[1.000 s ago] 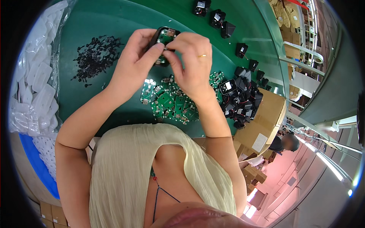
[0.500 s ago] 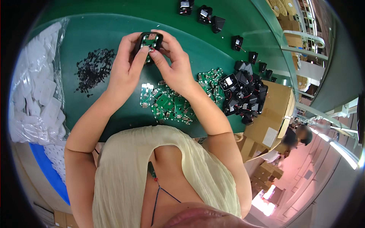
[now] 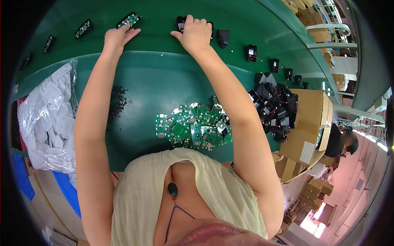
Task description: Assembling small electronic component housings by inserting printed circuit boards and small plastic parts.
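Note:
On the far green surface lies a black plastic housing with a green circuit board [image 3: 131, 19] in it. My left hand [image 3: 118, 37] is at its near edge, fingertips touching or almost touching it, with the thumb spread away. My right hand [image 3: 197, 35] lies over two black housings [image 3: 182, 21], hiding most of them. Its fingers are stretched out and its thumb points off to the left. Whether it grips either housing is hidden, but the thumb stands apart. Just right of this hand sits another black housing [image 3: 223, 38].
Loose green circuit boards [image 3: 195, 127] are heaped on the near table. To their right are piled black housings [image 3: 277, 108] beside a cardboard box [image 3: 305, 127]. Small black parts [image 3: 117, 100] lie behind my left forearm, near a clear bag of white parts [image 3: 49, 123]. A person [image 3: 342, 141] is at far right.
Both hands have moved apart and farther out. The housing with the circuit board, held in both hands before, now rests on the far surface by my left hand. My right hand reached the black housings.

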`<state>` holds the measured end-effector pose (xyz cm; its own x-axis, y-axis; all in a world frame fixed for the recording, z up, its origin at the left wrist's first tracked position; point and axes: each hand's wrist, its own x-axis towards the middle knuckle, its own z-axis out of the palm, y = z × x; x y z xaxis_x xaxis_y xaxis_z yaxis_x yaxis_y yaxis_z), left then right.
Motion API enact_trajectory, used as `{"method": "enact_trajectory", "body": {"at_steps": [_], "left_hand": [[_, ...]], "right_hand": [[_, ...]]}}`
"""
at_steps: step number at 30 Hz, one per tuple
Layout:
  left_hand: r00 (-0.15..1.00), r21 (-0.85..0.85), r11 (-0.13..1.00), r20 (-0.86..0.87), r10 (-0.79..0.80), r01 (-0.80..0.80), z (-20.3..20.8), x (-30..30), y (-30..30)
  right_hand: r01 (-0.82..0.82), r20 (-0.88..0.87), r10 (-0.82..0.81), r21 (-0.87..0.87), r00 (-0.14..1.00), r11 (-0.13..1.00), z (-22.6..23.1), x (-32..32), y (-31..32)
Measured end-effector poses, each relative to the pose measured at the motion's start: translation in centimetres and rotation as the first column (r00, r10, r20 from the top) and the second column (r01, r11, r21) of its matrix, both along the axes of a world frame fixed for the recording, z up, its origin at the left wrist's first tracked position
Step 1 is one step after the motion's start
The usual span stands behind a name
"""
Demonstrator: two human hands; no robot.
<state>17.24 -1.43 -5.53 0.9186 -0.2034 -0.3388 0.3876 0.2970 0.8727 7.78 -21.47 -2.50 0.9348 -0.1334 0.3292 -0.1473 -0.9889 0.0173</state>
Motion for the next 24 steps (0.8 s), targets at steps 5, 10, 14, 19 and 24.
{"method": "enact_trajectory", "body": {"at_steps": [5,10,14,19,24], "left_hand": [[0.989,0.114,0.983,-0.047,-0.139,0.143,1.6,-2.2,0.4],[0.934,0.515,0.856,0.324,-0.148,-0.043,4.2,-8.8,0.2],[0.829,0.176,0.866,0.251,-0.499,0.468,6.7,-13.3,0.4],[0.886,0.157,0.909,0.213,-0.412,0.385,5.5,-15.6,-0.2],[0.896,0.246,0.942,0.325,-0.301,0.227,3.8,-17.5,-0.6]], "right_hand": [[-0.134,0.02,0.134,0.008,0.991,0.991,-0.6,-0.6,-1.4],[-0.46,0.052,0.515,0.535,0.855,0.709,3.3,-4.4,0.0],[-0.79,0.4,0.727,0.524,0.559,0.319,8.3,-7.9,3.0],[-0.494,0.05,0.506,0.313,0.861,0.811,8.0,-12.0,2.9],[-0.363,0.05,0.445,0.664,0.894,0.654,9.5,-13.8,3.6]]}}
